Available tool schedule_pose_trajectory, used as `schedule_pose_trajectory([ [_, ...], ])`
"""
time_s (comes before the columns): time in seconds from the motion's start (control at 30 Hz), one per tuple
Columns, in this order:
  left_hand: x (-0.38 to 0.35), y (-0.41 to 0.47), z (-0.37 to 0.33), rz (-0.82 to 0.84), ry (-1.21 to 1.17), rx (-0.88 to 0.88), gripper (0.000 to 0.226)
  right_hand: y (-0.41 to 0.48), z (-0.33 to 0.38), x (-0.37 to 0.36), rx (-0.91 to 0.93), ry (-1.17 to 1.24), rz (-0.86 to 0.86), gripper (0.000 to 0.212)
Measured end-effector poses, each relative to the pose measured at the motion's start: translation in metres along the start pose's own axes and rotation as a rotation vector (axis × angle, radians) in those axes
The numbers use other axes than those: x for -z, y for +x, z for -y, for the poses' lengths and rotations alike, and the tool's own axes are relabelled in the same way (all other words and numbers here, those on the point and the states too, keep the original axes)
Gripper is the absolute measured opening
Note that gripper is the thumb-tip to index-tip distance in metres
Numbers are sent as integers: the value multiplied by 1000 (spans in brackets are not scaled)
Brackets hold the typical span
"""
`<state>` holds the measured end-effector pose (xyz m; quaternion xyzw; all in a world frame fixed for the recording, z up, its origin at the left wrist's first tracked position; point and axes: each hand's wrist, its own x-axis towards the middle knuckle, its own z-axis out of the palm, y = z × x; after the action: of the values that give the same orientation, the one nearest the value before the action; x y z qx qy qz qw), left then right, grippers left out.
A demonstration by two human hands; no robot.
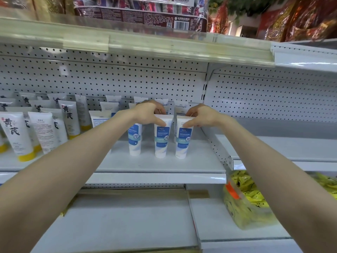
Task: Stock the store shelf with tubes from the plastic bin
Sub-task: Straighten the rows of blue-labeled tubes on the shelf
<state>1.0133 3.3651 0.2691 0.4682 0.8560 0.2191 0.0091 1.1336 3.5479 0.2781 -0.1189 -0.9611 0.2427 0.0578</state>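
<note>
You are pinching the flat crimped tops of two glossy white-and-blue plastic tubes, your left hand [151,114] clamped on the middle tube [161,141] and your right hand [201,116] on the right-hand tube [182,141], both standing cap-down near the right end of the smooth white metal shelf [164,165]. A third matching tube [135,141] is standing just beside them, with more behind, so stocking is looking well underway; the plastic bin is not showing, so what remains cannot be judged.

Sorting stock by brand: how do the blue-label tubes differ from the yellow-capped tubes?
The blue-label tubes have blue panels and white caps; yellow-capped tubes have large black characters. The left hand and right hand pinch blue-label tubes; yellow-capped tubes stand untouched. Both are white, standing cap-down.
</note>
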Motion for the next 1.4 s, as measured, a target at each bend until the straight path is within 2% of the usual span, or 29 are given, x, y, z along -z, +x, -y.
schedule_pose_trajectory([
  [0.13, 11, 1, 1, -20, -114, -7, 34, 0, 5, 7, -10, 38, -36, 36],
  [0.3, 25, 8, -1, -38, -92, -6, 31, -1, 14, 16, -31, 22, -106, 33],
  [0.5, 32, 28, 0, -37, -37, -12, 32, 16, 13, 29, -92, 5, -74, 27],
  [0.87, 39, 86, 24, -59, 26, 34, 37, 85, -9, 44, 21, 19, -125, 27],
  [1.13, 28, 128, 40, -1, 71, 65, 30, 139, -26, 42, 32, -68, -66, 33],
  [1.4, 19, 151, 49, 57, 126, 50, 25, 165, -30, 32, 60, -127, -29, 28],
])
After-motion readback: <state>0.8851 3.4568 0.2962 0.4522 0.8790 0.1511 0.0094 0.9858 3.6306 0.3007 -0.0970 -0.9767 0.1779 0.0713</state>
